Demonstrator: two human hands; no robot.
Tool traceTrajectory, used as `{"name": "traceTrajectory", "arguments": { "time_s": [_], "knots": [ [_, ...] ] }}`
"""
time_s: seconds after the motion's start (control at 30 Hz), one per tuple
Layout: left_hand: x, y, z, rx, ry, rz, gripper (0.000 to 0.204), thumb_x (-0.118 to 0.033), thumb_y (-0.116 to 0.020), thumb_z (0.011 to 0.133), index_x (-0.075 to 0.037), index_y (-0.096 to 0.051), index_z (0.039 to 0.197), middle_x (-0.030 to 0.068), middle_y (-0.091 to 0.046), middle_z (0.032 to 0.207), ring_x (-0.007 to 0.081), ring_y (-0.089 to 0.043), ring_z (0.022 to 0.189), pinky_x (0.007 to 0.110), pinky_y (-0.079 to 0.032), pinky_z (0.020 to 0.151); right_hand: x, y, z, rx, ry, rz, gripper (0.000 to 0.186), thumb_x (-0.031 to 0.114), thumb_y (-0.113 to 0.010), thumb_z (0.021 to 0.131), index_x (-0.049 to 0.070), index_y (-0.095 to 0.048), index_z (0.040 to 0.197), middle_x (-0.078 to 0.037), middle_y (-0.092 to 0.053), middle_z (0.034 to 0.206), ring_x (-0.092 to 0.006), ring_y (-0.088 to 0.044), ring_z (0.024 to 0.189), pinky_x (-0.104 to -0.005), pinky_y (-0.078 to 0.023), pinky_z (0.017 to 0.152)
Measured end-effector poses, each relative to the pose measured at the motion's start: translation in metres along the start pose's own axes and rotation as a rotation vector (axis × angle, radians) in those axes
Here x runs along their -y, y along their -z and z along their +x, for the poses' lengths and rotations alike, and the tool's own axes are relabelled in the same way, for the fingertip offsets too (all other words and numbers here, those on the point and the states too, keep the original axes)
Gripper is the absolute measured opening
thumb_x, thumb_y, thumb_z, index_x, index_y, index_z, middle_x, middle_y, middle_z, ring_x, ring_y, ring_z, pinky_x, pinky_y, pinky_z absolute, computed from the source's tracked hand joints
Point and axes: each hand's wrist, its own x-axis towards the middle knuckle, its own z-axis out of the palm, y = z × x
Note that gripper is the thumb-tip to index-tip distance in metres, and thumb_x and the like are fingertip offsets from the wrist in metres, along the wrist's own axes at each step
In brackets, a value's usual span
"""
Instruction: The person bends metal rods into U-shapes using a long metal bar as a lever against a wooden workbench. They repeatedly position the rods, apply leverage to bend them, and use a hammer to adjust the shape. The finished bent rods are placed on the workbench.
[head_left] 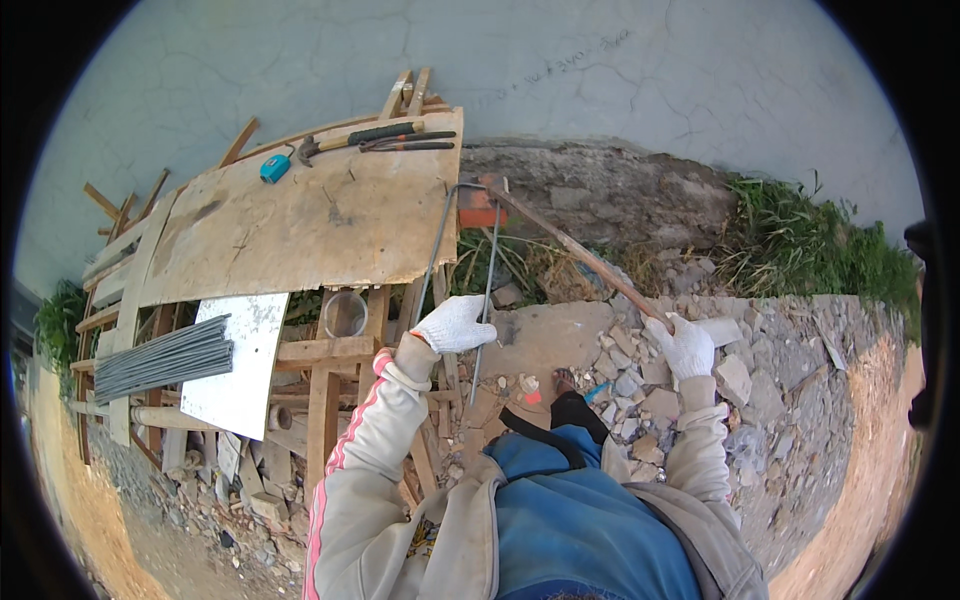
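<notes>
My left hand [455, 324], in a white knitted glove, is closed at a thin steel rod [437, 240] bent into a narrow U. One leg of the rod runs up from the glove, and the other passes by its fingertips and hangs below. The rod's bent top lies at an orange-red metal block [478, 208] by the board's right edge. My right hand [688, 346], also gloved, grips the low end of a long rusty metal bar [585, 255]. That bar slants up to the left and meets the rod's bend at the block.
A plywood board [300, 220] on timber framing carries a hammer [360, 138], pincers [408, 143] and a blue tape measure [275, 168]. Several straight steel rods [165, 358] lie over a white panel [235, 375]. Rubble [640, 390] covers the ground beside my feet; a grey wall [600, 70] stands behind.
</notes>
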Motion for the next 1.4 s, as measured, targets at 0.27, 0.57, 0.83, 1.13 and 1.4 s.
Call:
{"name": "traceTrajectory", "arguments": {
  "time_s": [0.27, 0.57, 0.83, 1.13, 1.4],
  "knots": [
    [0.009, 0.014, -0.010, 0.020, 0.109, 0.086, 0.033, -0.026, -0.072, 0.086, 0.003, -0.066, 0.102, 0.0189, -0.073, 0.089, 0.0293, -0.072, 0.084, 0.042, -0.056, 0.076, 0.030, -0.003, -0.047, 0.027, -0.120, -0.023, 0.068, 0.073, -0.060, 0.095, 0.007, -0.073, 0.087, -0.024, -0.073, 0.081, -0.0438, -0.074, 0.082, -0.0552, -0.056, 0.074],
    [0.005, 0.016, -0.008, 0.128, 0.155, -0.101, 0.033, -0.031, -0.073, 0.088, -0.001, -0.069, 0.102, 0.0179, -0.072, 0.088, 0.0312, -0.071, 0.085, 0.043, -0.055, 0.078, 0.024, 0.006, -0.034, 0.069, -0.088, 0.049, 0.069, 0.073, -0.060, 0.095, 0.006, -0.071, 0.084, -0.025, -0.073, 0.080, -0.0456, -0.073, 0.082, -0.0559, -0.056, 0.074],
    [-0.020, 0.007, -0.018, -0.078, 0.194, 0.249, 0.052, -0.031, -0.073, 0.086, 0.007, -0.063, 0.120, 0.0327, -0.072, 0.107, 0.0477, -0.071, 0.105, 0.052, -0.056, 0.089, 0.011, 0.006, -0.026, 0.103, 0.014, 0.067, 0.062, 0.066, -0.059, 0.100, 0.006, -0.071, 0.091, -0.027, -0.072, 0.081, -0.0475, -0.072, 0.083, -0.0582, -0.054, 0.074],
    [-0.070, -0.018, -0.066, -0.409, 0.141, 0.809, 0.050, -0.037, -0.080, 0.071, -0.005, -0.073, 0.108, 0.0206, -0.057, 0.140, 0.0433, -0.043, 0.142, 0.063, -0.038, 0.106, 0.006, -0.001, -0.029, 0.063, 0.045, 0.109, 0.063, 0.065, -0.058, 0.101, 0.004, -0.072, 0.092, -0.028, -0.072, 0.084, -0.0478, -0.072, 0.086, -0.0583, -0.053, 0.076],
    [-0.027, -0.033, -0.074, -0.582, -0.091, 0.493, 0.028, -0.025, -0.072, 0.075, -0.002, -0.074, 0.090, 0.0114, -0.074, 0.114, 0.0331, -0.066, 0.113, 0.046, -0.049, 0.100, 0.014, -0.002, -0.029, 0.147, -0.022, 0.151, 0.069, 0.070, -0.056, 0.099, 0.003, -0.074, 0.094, -0.028, -0.073, 0.089, -0.0466, -0.072, 0.092, -0.0575, -0.054, 0.082]
  ]
}}
